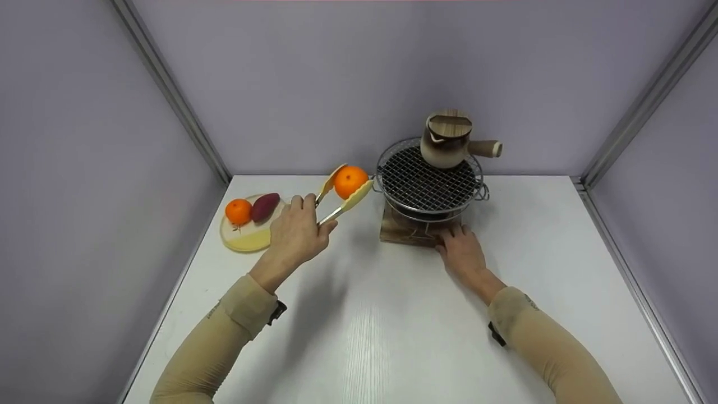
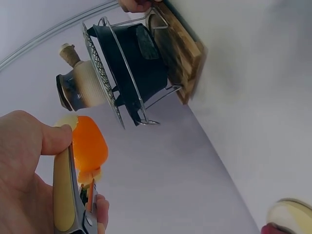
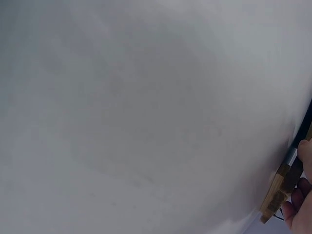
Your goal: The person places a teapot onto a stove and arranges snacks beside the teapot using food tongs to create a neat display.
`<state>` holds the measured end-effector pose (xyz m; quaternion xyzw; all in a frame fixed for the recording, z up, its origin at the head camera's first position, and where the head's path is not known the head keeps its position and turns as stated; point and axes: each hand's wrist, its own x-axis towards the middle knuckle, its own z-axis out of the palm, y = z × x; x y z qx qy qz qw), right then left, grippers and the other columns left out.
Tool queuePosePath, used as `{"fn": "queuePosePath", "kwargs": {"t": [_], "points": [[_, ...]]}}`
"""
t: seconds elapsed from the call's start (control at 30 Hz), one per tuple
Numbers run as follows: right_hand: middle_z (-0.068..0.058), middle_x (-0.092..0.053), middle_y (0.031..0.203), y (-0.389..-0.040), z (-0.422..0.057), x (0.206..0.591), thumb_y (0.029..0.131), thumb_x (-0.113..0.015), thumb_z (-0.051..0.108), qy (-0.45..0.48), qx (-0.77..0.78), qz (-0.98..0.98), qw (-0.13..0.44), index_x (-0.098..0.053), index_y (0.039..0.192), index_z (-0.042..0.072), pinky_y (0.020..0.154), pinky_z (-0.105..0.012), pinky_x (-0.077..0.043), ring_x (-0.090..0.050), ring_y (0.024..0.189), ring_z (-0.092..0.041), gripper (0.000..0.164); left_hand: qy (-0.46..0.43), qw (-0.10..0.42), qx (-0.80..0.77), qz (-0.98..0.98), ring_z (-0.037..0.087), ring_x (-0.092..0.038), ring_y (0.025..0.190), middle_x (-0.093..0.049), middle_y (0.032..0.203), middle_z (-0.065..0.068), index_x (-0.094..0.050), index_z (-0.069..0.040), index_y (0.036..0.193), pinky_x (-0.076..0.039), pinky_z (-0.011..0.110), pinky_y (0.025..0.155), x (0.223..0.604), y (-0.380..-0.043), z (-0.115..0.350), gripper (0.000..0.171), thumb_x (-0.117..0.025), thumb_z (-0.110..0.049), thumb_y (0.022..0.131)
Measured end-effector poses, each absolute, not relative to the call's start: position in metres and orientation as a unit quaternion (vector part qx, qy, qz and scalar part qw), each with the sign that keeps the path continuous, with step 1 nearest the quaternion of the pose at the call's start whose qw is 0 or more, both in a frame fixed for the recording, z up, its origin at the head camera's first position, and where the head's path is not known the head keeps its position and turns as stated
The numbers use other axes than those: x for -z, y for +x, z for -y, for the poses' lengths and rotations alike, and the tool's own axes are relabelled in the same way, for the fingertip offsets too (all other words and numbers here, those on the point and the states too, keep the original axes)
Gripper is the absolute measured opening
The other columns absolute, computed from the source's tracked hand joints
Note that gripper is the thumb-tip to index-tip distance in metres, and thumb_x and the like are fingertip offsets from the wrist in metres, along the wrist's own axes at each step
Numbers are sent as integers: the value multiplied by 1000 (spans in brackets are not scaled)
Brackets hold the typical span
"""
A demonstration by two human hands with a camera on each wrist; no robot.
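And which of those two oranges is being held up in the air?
The raised orange, gripped between the tongs that the left hand holds. The other orange rests on the plate, beside the dark red item.

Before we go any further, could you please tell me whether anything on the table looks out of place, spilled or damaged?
Only one mild oddity: the pot sits off-centre, toward the back right of the wire grill, with its handle jutting past the rim. I see nothing spilled or damaged.
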<state>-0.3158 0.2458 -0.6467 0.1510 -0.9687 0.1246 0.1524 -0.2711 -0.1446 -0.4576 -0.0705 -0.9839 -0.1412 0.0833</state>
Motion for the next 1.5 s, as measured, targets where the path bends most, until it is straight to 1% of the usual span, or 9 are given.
{"fn": "queuePosePath", "kwargs": {"t": [0.2,0.37,0.6,0.9,0.97,1.1,1.2,1.27,1.5], "points": [[-24,-66,128,-315,-246,646,104,-80,20,149,-133,969,145,-68,135,5,102,-61,-54,-61,115,-46,36,-85,93,140,982,37,-64,93,-65,114,18,-58,-3,145,-61,51,77,455,-271,138,64,-77,-48,103],[-23,-65,130,-313,-246,644,107,-77,20,150,-144,969,136,-67,136,7,103,-60,-53,-61,117,-45,34,-92,88,139,982,34,-62,91,-64,114,16,-57,-4,146,-60,48,76,450,-272,130,65,-76,-50,104],[-22,-65,132,-312,-246,644,106,-78,20,150,-150,967,139,-66,137,7,102,-61,-54,-60,117,-45,35,-111,91,133,981,33,-63,92,-64,114,16,-57,-4,148,-60,48,76,444,-276,121,68,-75,-52,105],[-21,-65,136,-312,-245,643,108,-76,22,143,-149,971,122,-66,142,10,107,-60,-53,-61,122,-44,38,-124,94,130,979,36,-68,97,-66,115,17,-61,-5,144,-61,53,80,439,-278,110,63,-74,-53,105],[-21,-65,135,-313,-246,643,108,-76,22,141,-147,971,123,-66,142,9,107,-60,-54,-61,121,-44,38,-129,98,129,978,36,-68,95,-66,114,17,-61,-4,142,-61,53,78,438,-279,107,63,-74,-53,105],[-23,-64,134,-313,-246,645,107,-77,22,139,-142,971,132,-67,141,7,102,-61,-55,-60,119,-44,38,-135,106,130,977,37,-68,92,-66,112,18,-62,-4,142,-61,53,74,437,-279,101,62,-74,-53,105],[-24,-63,134,-313,-246,645,107,-77,22,137,-141,971,134,-67,141,7,98,-62,-56,-60,118,-44,38,-140,108,128,976,37,-69,92,-66,111,17,-62,-5,142,-61,53,73,437,-280,97,62,-74,-53,105],[-24,-63,134,-312,-245,645,107,-77,22,134,-142,972,132,-67,140,6,98,-62,-56,-59,118,-45,38,-143,107,125,976,36,-68,92,-66,111,17,-62,-5,141,-61,53,74,437,-281,93,61,-74,-53,105],[-24,-62,138,-312,-245,645,109,-75,23,133,-142,973,125,-66,142,5,105,-62,-54,-59,122,-45,39,-153,103,126,975,35,-68,93,-66,111,16,-62,-6,140,-61,53,75,437,-284,81,61,-74,-53,105]]}}
